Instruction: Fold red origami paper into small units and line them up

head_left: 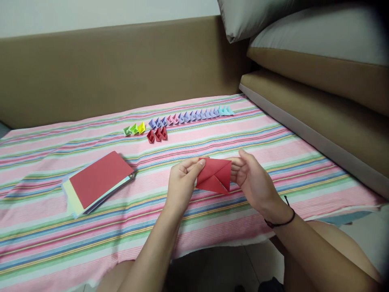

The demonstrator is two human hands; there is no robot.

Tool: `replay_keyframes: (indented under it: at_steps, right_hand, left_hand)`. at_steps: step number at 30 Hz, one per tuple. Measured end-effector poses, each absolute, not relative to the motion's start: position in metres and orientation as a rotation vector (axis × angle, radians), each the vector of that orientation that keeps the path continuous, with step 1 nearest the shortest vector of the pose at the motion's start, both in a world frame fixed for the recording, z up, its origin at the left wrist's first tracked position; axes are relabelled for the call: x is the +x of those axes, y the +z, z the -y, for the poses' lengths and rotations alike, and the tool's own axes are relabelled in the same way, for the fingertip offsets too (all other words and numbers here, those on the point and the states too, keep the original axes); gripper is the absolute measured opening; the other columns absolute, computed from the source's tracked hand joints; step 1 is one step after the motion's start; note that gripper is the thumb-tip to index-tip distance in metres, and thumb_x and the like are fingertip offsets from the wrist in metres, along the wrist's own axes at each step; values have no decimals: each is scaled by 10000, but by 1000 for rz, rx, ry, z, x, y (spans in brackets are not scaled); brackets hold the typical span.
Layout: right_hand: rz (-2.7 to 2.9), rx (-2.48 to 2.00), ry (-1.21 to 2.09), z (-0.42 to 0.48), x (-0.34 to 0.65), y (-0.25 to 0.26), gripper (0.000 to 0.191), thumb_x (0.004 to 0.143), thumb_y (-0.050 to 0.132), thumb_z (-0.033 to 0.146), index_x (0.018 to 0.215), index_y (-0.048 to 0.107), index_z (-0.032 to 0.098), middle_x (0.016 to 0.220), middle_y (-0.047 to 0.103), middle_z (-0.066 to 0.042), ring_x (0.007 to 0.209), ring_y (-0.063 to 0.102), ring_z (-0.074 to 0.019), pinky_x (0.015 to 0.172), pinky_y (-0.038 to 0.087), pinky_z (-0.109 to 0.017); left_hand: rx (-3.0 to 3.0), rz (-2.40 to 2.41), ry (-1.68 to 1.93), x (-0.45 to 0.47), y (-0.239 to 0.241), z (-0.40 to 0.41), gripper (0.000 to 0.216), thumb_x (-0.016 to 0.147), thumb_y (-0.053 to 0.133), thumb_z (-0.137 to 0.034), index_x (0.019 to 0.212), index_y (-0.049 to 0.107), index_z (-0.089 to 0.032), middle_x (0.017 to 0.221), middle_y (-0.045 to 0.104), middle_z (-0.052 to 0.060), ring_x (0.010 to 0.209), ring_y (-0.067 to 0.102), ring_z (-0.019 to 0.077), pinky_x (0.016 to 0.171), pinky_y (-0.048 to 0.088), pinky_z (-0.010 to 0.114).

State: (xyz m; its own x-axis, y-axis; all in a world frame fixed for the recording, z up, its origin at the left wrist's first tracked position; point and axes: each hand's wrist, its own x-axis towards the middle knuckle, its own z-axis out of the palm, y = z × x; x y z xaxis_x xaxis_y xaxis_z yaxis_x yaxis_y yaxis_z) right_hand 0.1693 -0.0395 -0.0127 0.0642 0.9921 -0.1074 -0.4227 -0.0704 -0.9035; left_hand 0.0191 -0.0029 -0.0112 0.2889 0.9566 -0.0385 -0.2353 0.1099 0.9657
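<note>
Both of my hands hold a partly folded red paper (215, 175) just above the striped cloth (273, 150). My left hand (182, 180) pinches its left corner between thumb and fingers. Its right edge is gripped by my right hand (252, 178), which wears a thin black cord at the wrist. Further back lies a row of several small folded paper boats (182, 118) in green, yellow, purple, pink and light blue. Three red boats (157, 134) sit just in front of that row.
A stack of coloured paper sheets (97, 182) with a red sheet on top lies to the left of my hands. Brown cushions (319, 105) and grey pillows (304, 24) rise at the right, a brown padded back (121, 65) behind. My knees show below the cloth's near edge.
</note>
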Motion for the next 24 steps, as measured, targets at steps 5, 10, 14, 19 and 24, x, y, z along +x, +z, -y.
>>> replay_keyframes:
  at_steps: [5, 10, 14, 19, 24]
  right_hand:
    - [961, -1091, 1308, 40, 169, -12, 270, 685, 726, 444, 735, 650, 190, 705, 666, -12, 660, 601, -157, 606, 456, -275]
    - [1033, -1142, 1322, 39, 171, -17, 261, 632, 773, 348, 789, 650, 180, 772, 677, -20, 693, 615, -157, 624, 469, -277]
    - [1098, -1148, 1386, 38, 175, -18, 228, 643, 763, 323, 781, 644, 187, 743, 684, -5, 674, 621, -149, 603, 463, -262]
    - [1144, -1171, 1414, 38, 176, -16, 205, 668, 746, 328, 775, 655, 178, 756, 698, -5, 672, 626, -141, 598, 455, -255]
    - [1189, -1196, 1408, 37, 173, -18, 153, 711, 707, 320, 756, 686, 175, 736, 685, 5, 665, 603, -124, 598, 436, -248]
  left_hand:
    - [1142, -866, 1002, 20, -9, 4, 243, 785, 636, -298, 951, 726, -145, 726, 718, 42, 606, 596, 128, 581, 443, 217]
    - [1256, -869, 976, 19, -6, 4, 215, 785, 621, -282, 906, 747, -157, 807, 728, 55, 690, 626, 168, 638, 455, 248]
    - [1272, -916, 963, 19, -6, 3, 198, 771, 618, -261, 857, 761, -155, 831, 733, 64, 755, 639, 192, 682, 458, 261]
    - [1288, -953, 913, 18, -8, 2, 212, 757, 629, -263, 885, 760, -158, 839, 739, 69, 775, 655, 210, 680, 471, 271]
    - [1357, -938, 875, 16, -10, 3, 189, 758, 643, -277, 867, 765, -183, 920, 740, 70, 922, 657, 238, 805, 481, 294]
